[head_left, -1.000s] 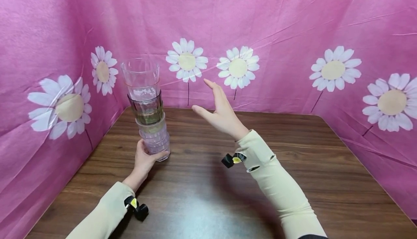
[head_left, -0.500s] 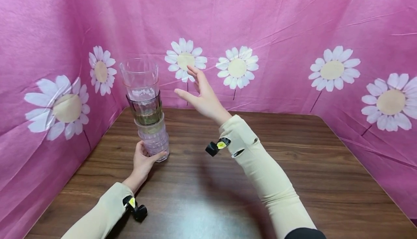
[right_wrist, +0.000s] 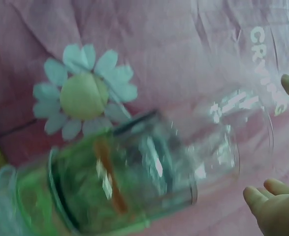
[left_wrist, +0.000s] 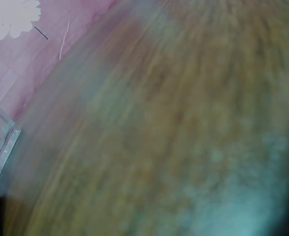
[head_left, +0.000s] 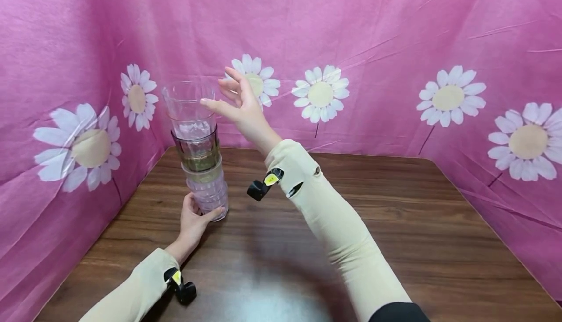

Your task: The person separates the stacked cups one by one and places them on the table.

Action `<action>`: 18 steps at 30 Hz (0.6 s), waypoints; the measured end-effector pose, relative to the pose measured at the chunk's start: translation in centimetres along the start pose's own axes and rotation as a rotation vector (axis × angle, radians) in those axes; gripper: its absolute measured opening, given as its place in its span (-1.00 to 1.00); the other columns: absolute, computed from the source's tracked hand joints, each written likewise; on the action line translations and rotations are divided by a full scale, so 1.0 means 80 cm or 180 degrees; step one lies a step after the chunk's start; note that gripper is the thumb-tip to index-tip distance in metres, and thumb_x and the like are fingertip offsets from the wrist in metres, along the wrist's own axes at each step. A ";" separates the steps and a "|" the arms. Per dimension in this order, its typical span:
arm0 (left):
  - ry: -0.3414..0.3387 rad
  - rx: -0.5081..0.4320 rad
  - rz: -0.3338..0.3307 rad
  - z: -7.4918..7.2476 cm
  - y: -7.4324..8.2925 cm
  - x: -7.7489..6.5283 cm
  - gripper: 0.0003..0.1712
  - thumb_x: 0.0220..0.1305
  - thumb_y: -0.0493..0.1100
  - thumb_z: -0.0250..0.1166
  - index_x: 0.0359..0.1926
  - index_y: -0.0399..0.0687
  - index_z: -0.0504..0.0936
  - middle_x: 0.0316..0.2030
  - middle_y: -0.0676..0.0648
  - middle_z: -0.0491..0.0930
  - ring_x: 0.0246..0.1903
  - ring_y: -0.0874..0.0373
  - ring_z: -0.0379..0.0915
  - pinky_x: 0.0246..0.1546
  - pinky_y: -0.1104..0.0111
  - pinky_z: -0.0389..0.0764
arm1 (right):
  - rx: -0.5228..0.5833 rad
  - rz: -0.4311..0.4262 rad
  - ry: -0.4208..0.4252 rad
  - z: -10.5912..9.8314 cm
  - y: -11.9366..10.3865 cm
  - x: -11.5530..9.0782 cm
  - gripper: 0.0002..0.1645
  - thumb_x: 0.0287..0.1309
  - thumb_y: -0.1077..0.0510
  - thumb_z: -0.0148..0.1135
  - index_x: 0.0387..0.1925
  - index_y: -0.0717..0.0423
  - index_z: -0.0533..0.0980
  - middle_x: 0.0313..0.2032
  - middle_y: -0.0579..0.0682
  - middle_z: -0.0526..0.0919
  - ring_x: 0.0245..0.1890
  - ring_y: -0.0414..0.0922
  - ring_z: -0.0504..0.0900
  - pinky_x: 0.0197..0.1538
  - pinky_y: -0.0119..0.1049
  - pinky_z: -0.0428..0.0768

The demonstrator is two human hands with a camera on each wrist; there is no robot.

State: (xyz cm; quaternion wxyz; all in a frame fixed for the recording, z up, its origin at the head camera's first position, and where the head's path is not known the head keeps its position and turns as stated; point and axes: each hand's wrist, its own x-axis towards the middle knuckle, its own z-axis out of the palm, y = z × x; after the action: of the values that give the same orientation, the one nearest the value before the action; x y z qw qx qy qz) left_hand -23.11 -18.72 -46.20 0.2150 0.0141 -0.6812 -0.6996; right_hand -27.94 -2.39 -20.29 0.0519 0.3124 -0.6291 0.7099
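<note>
A tall stack of nested drinking glasses stands at the left of the table, leaning slightly left in the head view. Its top is a clear glass (head_left: pixel 186 100), with a smoky dark glass (head_left: pixel 198 153) beneath and pale purplish glasses (head_left: pixel 208 192) at the bottom. My left hand (head_left: pixel 191 222) grips the lowest part, thumb across the front; only a glass edge (left_wrist: pixel 6 152) shows in the left wrist view. My right hand (head_left: pixel 240 105) hovers beside the top glass's rim, fingers spread, thumb towards it. Whether the thumb touches it I cannot tell. Blurred in the right wrist view, the stack lies beyond the fingertips (right_wrist: pixel 255 199).
The brown wood-grain table (head_left: pixel 395 224) extends to the right of the stack. A pink cloth (head_left: pixel 373 29) with white daisies encloses the back and both sides. A small black camera (head_left: pixel 259 190) sits on the right wrist, another (head_left: pixel 185 292) on the left.
My right hand has moved left and upward, from the middle of the view to beside the top glass. The left hand and the stack have stayed in place.
</note>
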 end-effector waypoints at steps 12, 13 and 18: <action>0.0011 0.0158 0.0007 -0.004 -0.002 -0.001 -0.17 -0.07 -0.60 0.45 0.22 -0.34 0.24 -0.02 0.10 0.47 -0.04 0.40 0.43 -0.03 0.60 0.44 | -0.0459 0.0180 -0.0154 0.025 -0.003 0.009 0.19 -0.06 0.23 0.56 0.51 -0.02 0.05 0.26 -0.03 0.35 0.28 -0.19 0.35 0.21 -0.51 0.38; 0.0006 0.0164 0.0003 -0.003 -0.002 -0.001 -0.17 -0.06 -0.60 0.45 0.22 -0.34 0.24 -0.02 0.10 0.47 -0.05 0.40 0.43 -0.03 0.60 0.44 | -0.0501 0.0215 -0.0159 0.025 -0.002 0.010 0.20 -0.06 0.22 0.57 0.51 -0.02 0.04 0.27 -0.02 0.35 0.29 -0.18 0.35 0.22 -0.51 0.38; -0.0032 0.0135 -0.0010 -0.001 -0.002 0.000 -0.17 -0.06 -0.60 0.45 0.22 -0.30 0.25 -0.03 0.12 0.47 -0.05 0.41 0.44 -0.03 0.59 0.45 | -0.0735 0.0318 -0.0179 0.024 -0.001 0.015 0.25 -0.08 0.13 0.60 0.52 -0.05 0.01 0.27 -0.08 0.38 0.26 -0.23 0.36 0.21 -0.46 0.39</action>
State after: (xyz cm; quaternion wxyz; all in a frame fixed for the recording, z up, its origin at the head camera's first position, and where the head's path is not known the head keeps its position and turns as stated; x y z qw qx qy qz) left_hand -23.11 -18.79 -46.38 0.2101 0.0161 -0.6970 -0.6854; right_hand -28.12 -4.52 -19.62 0.0345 0.2923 -0.7226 0.6255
